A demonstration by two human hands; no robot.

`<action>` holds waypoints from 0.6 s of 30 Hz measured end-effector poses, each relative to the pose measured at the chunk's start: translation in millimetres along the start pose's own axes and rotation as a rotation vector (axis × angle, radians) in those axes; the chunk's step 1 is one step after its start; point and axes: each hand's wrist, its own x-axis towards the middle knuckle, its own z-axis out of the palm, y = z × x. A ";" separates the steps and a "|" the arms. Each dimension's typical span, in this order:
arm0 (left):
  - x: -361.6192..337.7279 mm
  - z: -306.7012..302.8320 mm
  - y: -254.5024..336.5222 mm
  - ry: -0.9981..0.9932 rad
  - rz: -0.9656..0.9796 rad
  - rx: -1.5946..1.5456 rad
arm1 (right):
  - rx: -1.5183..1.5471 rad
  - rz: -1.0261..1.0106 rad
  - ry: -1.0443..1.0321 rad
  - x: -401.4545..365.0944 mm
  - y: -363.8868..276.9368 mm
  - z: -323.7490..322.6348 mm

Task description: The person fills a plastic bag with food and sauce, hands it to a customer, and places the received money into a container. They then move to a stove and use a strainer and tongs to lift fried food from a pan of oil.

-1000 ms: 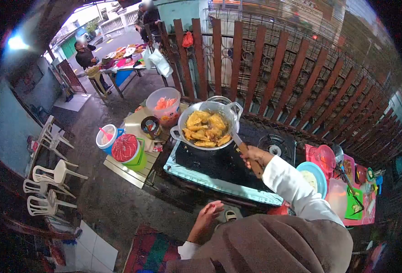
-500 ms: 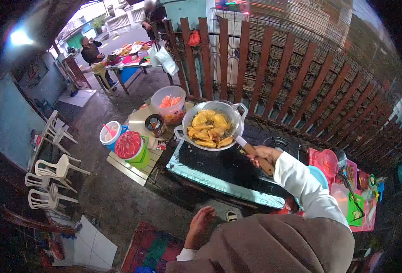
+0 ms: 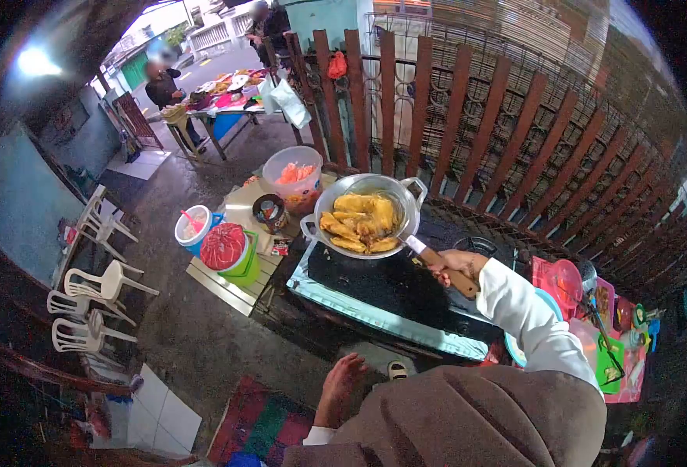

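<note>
A tall brown wooden slatted fence backs a black stove top with a pale blue edge. At the stove's far left corner sits a round silver metal wok, filled with golden fried pieces. The right hand (white sleeve) has its fingers wrapped tight round a brown wooden-handled utensil that reaches into the wok. The left hand hangs low by the body, empty, fingers loosely apart.

Head camera – high, looking down, wide fisheye.
</note>
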 end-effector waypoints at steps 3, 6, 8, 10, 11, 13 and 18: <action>3.1 15.1 -0.4 0.022 0.028 0.126 | -0.026 -0.066 0.037 30.9 11.3 -6.3; 5.7 3.5 -0.4 -0.056 0.031 0.082 | -0.029 -0.055 -0.017 -5.3 -1.8 7.8; 12.5 -0.2 -6.3 0.009 0.031 0.063 | -0.040 -0.033 -0.063 -4.5 -2.0 -2.8; 9.3 7.2 -12.5 0.082 0.020 0.044 | -0.017 -0.046 -0.054 20.5 11.9 -10.5; 8.9 22.5 -4.4 0.060 0.019 0.133 | -0.002 -0.072 -0.049 24.3 9.2 0.6; 3.9 33.7 6.0 0.039 0.027 0.223 | -0.093 -0.085 0.050 11.5 3.6 5.6; 8.6 38.4 -1.9 0.093 -0.005 0.209 | 0.054 -0.021 -0.030 17.3 9.0 -6.4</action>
